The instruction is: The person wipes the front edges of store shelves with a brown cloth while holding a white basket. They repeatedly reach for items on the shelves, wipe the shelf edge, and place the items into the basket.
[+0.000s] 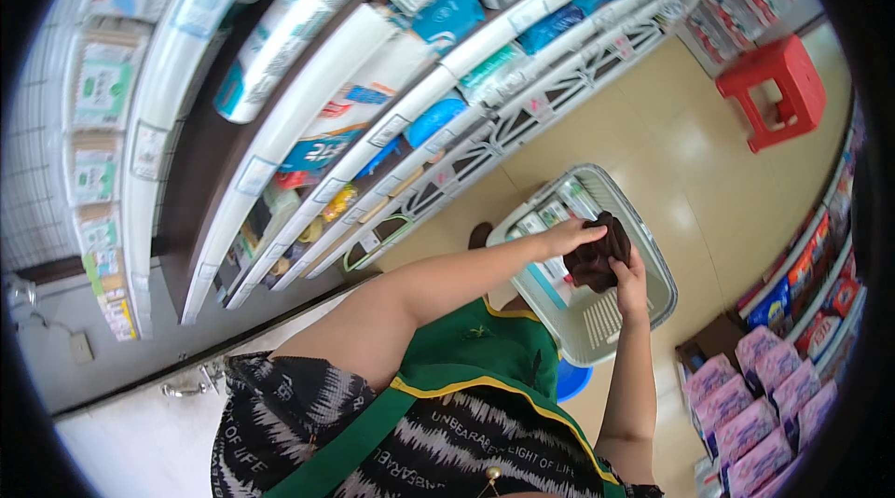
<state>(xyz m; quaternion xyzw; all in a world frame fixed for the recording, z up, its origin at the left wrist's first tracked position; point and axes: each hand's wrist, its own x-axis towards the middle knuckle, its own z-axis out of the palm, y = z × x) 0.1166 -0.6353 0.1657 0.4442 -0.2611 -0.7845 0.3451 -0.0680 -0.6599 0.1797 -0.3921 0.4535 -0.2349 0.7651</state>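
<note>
Both my hands hold a crumpled dark brown cloth above a pale plastic basket. My left hand pinches its upper left side, with the thumb and fingers near the top. On the cloth's lower right side, my right hand grips it between thumb and fingers. Inside the basket lie several boxed or packaged goods, mostly white with green and teal parts. The cloth and my left forearm hide some of them. A slotted patch of the basket's floor or wall shows below the cloth.
White-edged store shelves with packaged goods run along the left. A red plastic stool stands at the upper right. Pink packs are stacked at the lower right, near another shelf. A blue round object shows beneath the basket.
</note>
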